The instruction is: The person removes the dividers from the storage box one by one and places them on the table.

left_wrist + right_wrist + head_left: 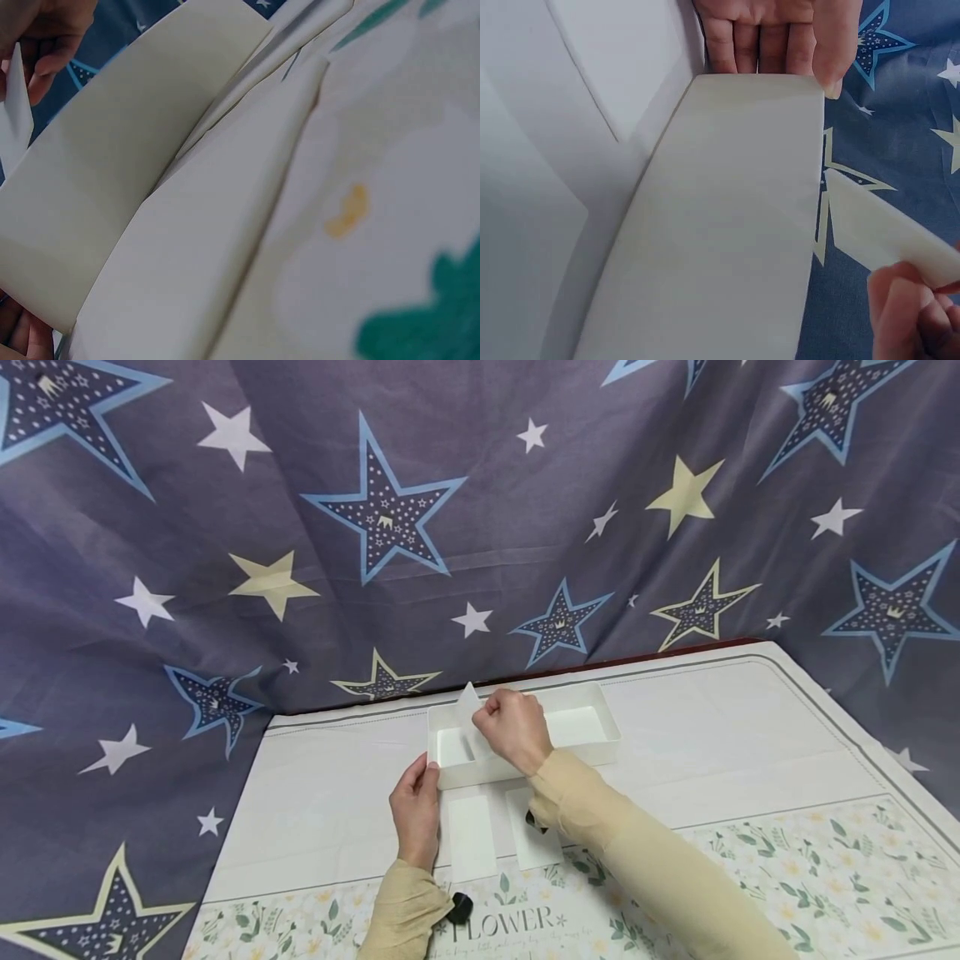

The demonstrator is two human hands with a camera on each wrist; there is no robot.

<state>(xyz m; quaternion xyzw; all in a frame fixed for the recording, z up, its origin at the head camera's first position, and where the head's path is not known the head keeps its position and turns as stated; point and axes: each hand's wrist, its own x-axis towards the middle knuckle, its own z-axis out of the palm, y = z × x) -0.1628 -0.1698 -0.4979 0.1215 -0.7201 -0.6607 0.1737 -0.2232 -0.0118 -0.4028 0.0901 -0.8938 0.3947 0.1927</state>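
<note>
A long white rectangular box (480, 772) lies across the table near its back edge, open side up. My left hand (416, 814) grips its left end, with the thumb at the rim and the fingers behind the end wall, as the right wrist view shows. Over the left part of the box, my right hand (516, 727) pinches a thin white divider panel (885, 225). This panel stands tilted, its pointed corner rising above the rim. In the head view I cannot tell whether its lower edge touches the box floor, since the hand covers part of it.
Two flat white rectangular panels lie side by side in front of the box, a left one (472, 837) and a right one (538, 850). A floral mat pattern (817, 868) covers the table's near part. Behind the table hangs a star-printed curtain (495, 552).
</note>
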